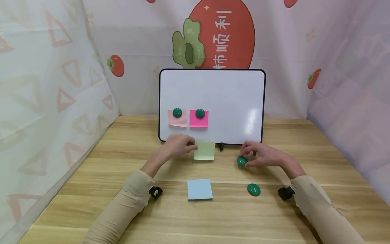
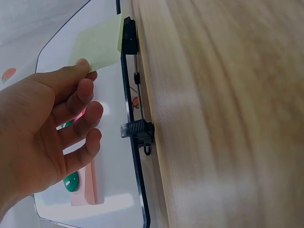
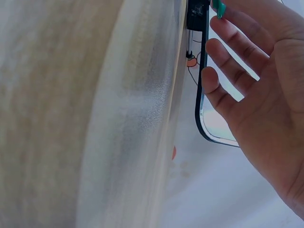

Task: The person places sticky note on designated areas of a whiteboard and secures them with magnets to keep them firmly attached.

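Between thumb and forefinger my left hand (image 1: 179,145) pinches the left edge of a pale green sticky note (image 1: 204,151), held just in front of the whiteboard's lower edge; the left wrist view shows the note (image 2: 99,45) too. My right hand (image 1: 262,155) grips a round green magnet (image 1: 242,161) between its thumb and fingertips, right of the note. Only a sliver of that magnet (image 3: 219,8) appears in the right wrist view. On the whiteboard (image 1: 234,91), a light pink note (image 1: 177,121) and a bright pink note (image 1: 199,122) hang side by side, each under a green magnet.
A light blue sticky note (image 1: 199,189) lies on the wooden table (image 1: 170,220) nearer to me. Another green magnet (image 1: 254,189) lies to its right. Black feet, one a small black clip (image 1: 221,146), sit at the board's lower edge. Patterned cloth (image 1: 134,91) encloses the table.
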